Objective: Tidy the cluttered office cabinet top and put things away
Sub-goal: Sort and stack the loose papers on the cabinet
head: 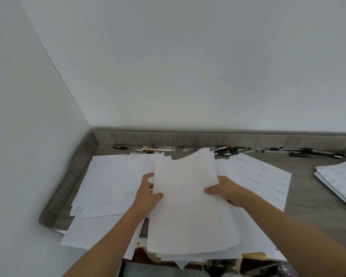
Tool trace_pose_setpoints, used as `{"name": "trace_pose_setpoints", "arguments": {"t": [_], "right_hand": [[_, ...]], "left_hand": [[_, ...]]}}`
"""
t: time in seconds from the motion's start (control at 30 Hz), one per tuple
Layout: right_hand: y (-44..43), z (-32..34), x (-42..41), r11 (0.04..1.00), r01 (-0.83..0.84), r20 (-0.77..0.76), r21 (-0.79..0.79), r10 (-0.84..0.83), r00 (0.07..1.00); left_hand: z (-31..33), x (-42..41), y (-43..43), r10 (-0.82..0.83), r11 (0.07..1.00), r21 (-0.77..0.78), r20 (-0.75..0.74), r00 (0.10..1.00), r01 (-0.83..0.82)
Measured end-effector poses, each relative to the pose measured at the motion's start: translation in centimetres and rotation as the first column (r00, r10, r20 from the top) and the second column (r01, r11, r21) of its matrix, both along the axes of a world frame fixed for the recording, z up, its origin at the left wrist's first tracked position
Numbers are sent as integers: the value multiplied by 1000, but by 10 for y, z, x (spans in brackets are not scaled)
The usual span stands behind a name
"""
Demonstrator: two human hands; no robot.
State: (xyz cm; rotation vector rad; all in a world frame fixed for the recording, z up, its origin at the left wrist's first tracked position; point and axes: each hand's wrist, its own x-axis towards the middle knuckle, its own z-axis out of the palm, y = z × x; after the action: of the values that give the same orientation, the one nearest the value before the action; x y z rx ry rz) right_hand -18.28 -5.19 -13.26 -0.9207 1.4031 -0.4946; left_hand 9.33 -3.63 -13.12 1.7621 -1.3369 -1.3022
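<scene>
Where walls (168, 56) meet, cluttered cabinet top (308, 200)

Bare left hand (148, 193) and right hand (227, 191), forearms (108, 240) uncovered

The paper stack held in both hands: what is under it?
Loose white sheets spread on the wooden cabinet top show around it. Directly beneath the stack, everything is covered.

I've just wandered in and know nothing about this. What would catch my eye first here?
A thick stack of white paper in the middle, gripped at its sides by the left hand and the right hand. Loose sheets lie spread on the cabinet top beneath and left of it, and a jumbled row of pens runs along the back edge.
</scene>
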Motion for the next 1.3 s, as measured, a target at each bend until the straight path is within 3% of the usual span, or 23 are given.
{"name": "trace_pose_setpoints", "arguments": {"t": [0.1, 0.17, 0.23, 0.3, 0.37, 0.4, 0.5, 0.57, 0.63, 0.87, 0.93, 0.97, 1.03, 1.07, 1.1, 1.2, 1.3], "right_hand": [[-4, 19, -5, 999, 24, 132, -45, -17, 991], [-7, 31, -5, 998, 30, 216, -61, -16, 976], [-10, 40, -1, 998, 11, 274, -70, 9, 962], [-11, 42, 5, 998, -31, 272, -61, 46, 961], [-12, 42, 8, 995, -2, 152, -95, 17, 988], [-15, 38, 4, 986, 62, 22, -153, -60, 998], [-20, 26, -29, 887, 333, -284, -320, -425, 859], [-17, 22, -48, 868, 451, -289, -208, -495, 820], [-11, 22, -53, 866, 497, -237, -56, -495, 836], [-2, 28, -36, 918, 396, -176, -16, -393, 903], [3, 22, -29, 947, 313, -308, -72, -320, 896], [3, 19, -28, 964, 212, -490, -160, -264, 831], [2, 11, -24, 928, 3, -750, -373, -304, 587], [3, 10, -21, 888, -39, -747, -457, -360, 560], [2, 10, -18, 887, 10, -697, -461, -370, 615], [2, 9, -6, 918, 356, -352, -174, -395, 848], [9, 11, 3, 915, 403, -204, 2, -394, 896]], "left_hand": [[5, 8, -5, 180, 984, 6, -59, 982, -180], [11, 12, -7, 237, 969, 131, -245, 940, -210], [22, 9, -4, 242, 950, 291, -454, 857, -114], [28, 5, 0, 201, 935, 355, -521, 830, -4], [24, 7, 1, 211, 928, 373, -523, 826, -1], [19, 10, 2, 230, 924, 382, -503, 833, -24], [6, 24, 11, 309, 901, 411, -386, 869, -138], [-4, 31, 16, 347, 891, 408, -327, 879, -199], [-9, 30, 17, 359, 891, 391, -302, 883, -229], [-10, 24, 14, 372, 890, 380, -286, 883, -252], [-11, 26, 14, 373, 888, 391, -297, 879, -244], [-11, 27, 13, 373, 887, 394, -303, 877, -241], [-11, 27, 13, 377, 885, 401, -315, 871, -239], [-11, 27, 13, 381, 884, 401, -319, 868, -241], [-11, 27, 13, 384, 883, 402, -318, 867, -244], [-13, 29, 13, 380, 884, 403, -320, 868, -238], [-14, 29, 13, 374, 887, 398, -321, 870, -235]]}}
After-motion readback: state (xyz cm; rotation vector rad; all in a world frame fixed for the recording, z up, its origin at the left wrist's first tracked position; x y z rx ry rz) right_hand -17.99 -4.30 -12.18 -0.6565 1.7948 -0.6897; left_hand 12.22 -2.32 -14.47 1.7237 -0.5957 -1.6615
